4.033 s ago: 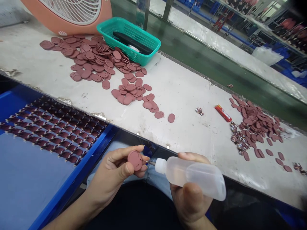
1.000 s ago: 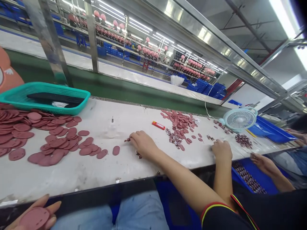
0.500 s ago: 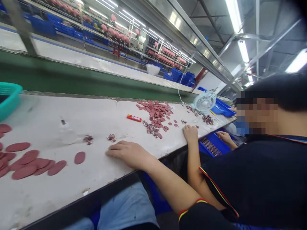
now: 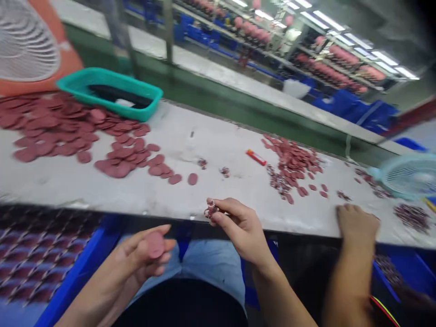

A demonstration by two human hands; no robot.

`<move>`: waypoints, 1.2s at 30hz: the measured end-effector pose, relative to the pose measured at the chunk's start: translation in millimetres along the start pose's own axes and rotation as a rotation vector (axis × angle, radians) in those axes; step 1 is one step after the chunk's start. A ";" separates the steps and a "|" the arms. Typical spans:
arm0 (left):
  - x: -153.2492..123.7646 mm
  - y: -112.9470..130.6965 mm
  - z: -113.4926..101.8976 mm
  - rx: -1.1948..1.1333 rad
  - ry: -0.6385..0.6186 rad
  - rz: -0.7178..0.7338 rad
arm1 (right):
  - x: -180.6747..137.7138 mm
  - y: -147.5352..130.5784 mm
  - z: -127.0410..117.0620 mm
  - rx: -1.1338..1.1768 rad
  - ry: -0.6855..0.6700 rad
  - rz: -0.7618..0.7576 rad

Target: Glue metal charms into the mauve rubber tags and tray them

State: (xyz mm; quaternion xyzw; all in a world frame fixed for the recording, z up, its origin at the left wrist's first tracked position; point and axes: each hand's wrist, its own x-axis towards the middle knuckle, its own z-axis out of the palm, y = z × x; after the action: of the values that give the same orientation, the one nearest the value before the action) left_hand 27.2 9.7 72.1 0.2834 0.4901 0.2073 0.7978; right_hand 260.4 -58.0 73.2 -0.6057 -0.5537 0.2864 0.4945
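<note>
My left hand (image 4: 131, 261) is closed around a flat maroon oval disc (image 4: 156, 245), just below the table's front edge. At that edge, my right hand (image 4: 240, 229) pinches a small patterned maroon piece (image 4: 211, 209) between thumb and fingers. Beyond it, a similar small piece (image 4: 202, 162) lies on the white table (image 4: 184, 195). A heap of maroon discs (image 4: 57, 122) spreads to the left. A clear plastic squeeze bottle (image 4: 189, 152) stands faintly on the table, blurred. To the right, a co-worker's hand (image 4: 357, 222) rests at the table edge.
A teal basket (image 4: 109, 93) holding a black item sits at the table's back. Further right lie a red lighter (image 4: 255, 157) and a second heap of discs (image 4: 293, 161). Desk fans stand at both ends. A blue tray (image 4: 41, 263) with rows of dark pieces sits below left.
My view has swung from the right back down to my hands. My right hand now pinches a small piece. The co-worker's arm no longer reaches across the table's middle.
</note>
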 end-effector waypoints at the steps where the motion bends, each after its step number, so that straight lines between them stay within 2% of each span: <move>1: -2.2 -2.9 0.9 -0.053 0.007 0.012 | -3.8 -5.3 8.4 0.099 -0.032 0.021; 4: -3.2 -7.3 4.1 -0.127 -0.094 0.018 | -10.7 -23.2 27.0 0.318 -0.110 0.107; 6: -3.3 -8.1 3.6 -0.112 -0.199 0.039 | -10.6 -33.5 34.0 0.337 -0.143 0.122; 8: -5.0 -8.4 0.9 -0.089 -0.260 0.071 | -7.8 -40.5 37.5 0.275 -0.166 0.077; 16: -8.1 -9.0 -8.9 -0.108 -0.278 0.085 | 1.4 -47.7 41.2 0.097 -0.256 -0.048; 36: -2.6 -10.9 -17.8 -0.184 -0.315 0.043 | 10.3 -49.1 43.7 0.049 -0.339 -0.154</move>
State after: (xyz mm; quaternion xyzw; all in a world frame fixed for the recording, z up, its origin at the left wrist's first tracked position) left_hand 10.7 4.3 60.3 0.2487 0.3320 0.2212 0.8826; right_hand 204.5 -40.9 105.1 -0.4923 -0.6667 0.3593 0.4291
